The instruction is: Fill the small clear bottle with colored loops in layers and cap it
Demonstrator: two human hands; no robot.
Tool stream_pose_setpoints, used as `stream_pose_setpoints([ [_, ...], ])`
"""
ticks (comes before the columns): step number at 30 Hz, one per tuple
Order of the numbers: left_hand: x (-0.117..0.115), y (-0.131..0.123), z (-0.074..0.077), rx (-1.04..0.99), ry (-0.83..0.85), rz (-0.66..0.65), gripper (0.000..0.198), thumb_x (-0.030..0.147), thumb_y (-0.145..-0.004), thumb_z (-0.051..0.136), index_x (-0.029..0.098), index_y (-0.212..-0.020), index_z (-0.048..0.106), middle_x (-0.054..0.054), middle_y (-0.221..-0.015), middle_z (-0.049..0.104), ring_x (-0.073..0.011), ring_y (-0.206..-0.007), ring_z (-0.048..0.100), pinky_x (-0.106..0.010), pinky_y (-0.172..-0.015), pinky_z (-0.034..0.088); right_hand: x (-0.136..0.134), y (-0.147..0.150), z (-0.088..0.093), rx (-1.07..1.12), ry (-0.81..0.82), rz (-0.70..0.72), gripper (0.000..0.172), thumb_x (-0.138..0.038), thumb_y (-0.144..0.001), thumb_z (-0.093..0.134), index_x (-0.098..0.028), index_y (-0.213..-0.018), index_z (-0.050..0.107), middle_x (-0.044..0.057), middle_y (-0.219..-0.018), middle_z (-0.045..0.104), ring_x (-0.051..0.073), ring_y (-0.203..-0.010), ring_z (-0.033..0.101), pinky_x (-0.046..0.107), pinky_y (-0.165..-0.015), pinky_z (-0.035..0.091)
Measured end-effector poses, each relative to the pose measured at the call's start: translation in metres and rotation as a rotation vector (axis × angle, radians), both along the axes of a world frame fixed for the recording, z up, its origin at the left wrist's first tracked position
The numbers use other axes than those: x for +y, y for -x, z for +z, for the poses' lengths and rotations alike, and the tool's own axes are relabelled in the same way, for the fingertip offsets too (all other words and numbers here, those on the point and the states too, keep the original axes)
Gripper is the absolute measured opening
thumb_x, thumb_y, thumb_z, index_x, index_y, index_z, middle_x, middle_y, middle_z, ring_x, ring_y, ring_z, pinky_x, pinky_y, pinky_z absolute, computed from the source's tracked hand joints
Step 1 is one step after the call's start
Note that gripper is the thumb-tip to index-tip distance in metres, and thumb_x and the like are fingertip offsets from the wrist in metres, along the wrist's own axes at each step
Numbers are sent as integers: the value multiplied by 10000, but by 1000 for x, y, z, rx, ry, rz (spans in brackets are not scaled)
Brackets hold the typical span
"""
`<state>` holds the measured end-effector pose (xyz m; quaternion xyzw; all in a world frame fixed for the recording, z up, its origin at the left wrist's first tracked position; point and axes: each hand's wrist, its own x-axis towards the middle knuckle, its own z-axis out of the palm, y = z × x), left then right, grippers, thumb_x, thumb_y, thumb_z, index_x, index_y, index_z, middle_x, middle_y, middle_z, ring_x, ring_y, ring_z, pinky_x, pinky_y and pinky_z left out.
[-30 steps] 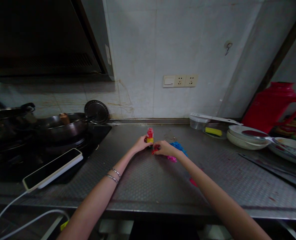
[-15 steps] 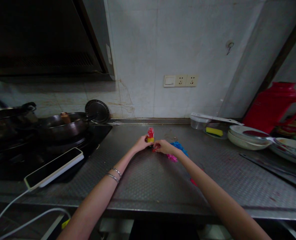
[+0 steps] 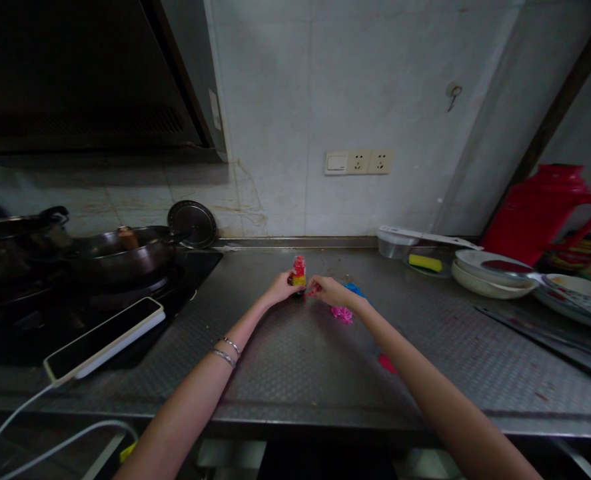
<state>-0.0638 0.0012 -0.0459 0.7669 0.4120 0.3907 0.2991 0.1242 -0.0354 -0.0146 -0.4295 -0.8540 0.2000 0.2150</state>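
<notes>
My left hand is wrapped round a small clear bottle that stands upright on the counter. Layers of red, yellow and something dark show through its wall. Just right of the bottle, my right hand pinches a small red bit, too small to name. Beside and partly behind the right wrist lie a pink pile of small pieces and a blue pile. A flat pinkish-red patch sits by the right forearm, which hides part of it.
Left, a phone-like device with a cable rests across the stove edge, near a pan and a leaning round lid. Right are a plastic tub, yellow sponge, stacked bowls and a red thermos.
My right hand has shifted slightly up and away from the bottle's base, the red bit rising with it. My right forearm has moved, uncovering more of the pinkish-red patch. The left hand keeps its hold.
</notes>
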Motion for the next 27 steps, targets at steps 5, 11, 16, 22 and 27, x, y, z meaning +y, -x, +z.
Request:
stream_pose_setpoints([
  [5, 0, -1, 1, -16, -8, -20, 435, 334, -634, 689, 83, -975, 586, -89, -910, 648, -172, -778, 577, -289, -731, 444, 12, -9, 24, 123, -44, -28, 179, -101, -710, 520, -136, -882, 552, 24, -742, 608, 116, -685, 556, 214, -626, 420],
  [11, -2, -1, 2, 2, -13, -17, 394, 326, -656, 663, 103, -973, 586, -63, -894, 648, -161, -765, 574, -266, -707, 437, 31, -2, 67, 165, -223, -21, 184, -121, -704, 527, -133, -887, 544, 20, -771, 587, 108, -697, 527, 210, -643, 405],
  [16, -2, 0, 2, 30, -28, 2, 383, 325, -659, 654, 113, -970, 586, -61, -888, 651, -165, -768, 576, -276, -714, 437, 41, 15, 89, 78, -253, 12, 215, -79, -686, 520, -117, -896, 551, 8, -743, 575, 87, -649, 500, 180, -605, 378],
  [22, -1, 1, 1, 41, -60, 0, 387, 338, -658, 652, 112, -965, 584, -64, -893, 653, -164, -756, 579, -286, -725, 441, 45, 29, 100, -113, -243, 37, 257, -46, -646, 564, -119, -890, 598, 7, -712, 597, 84, -625, 502, 165, -571, 360],
  [27, -2, 0, 1, 23, -50, -6, 381, 318, -654, 658, 113, -967, 582, -62, -902, 655, -160, -763, 584, -279, -731, 442, 44, 35, 104, -170, -230, 22, 259, -77, -658, 601, -123, -912, 628, 27, -751, 634, 90, -651, 535, 170, -586, 376],
])
